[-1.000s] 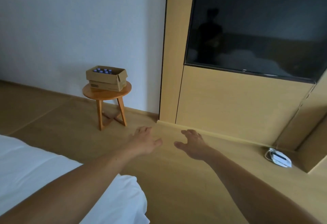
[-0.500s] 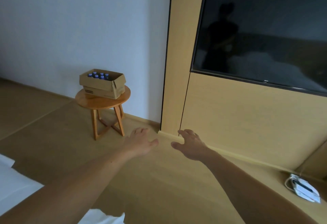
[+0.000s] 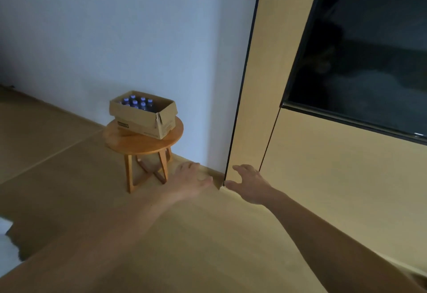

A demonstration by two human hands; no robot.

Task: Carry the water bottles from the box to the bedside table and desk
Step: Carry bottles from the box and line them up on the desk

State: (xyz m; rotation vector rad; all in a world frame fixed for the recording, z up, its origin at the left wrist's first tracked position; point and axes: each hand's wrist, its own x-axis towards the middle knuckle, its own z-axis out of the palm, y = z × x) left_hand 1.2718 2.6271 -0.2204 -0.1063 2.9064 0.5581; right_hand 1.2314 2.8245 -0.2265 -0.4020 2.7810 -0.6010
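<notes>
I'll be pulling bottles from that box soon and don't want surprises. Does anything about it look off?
Minor only: the cardboard box sits turned at an angle on the round stool, and its near corner edge looks torn at the top. The bottles stand upright, bunched at its left end.

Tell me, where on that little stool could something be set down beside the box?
A bare crescent of the stool top, in front of the box, is free. The box fills the back. Inside, bottles crowd the left end; its right end looks bare.
</notes>
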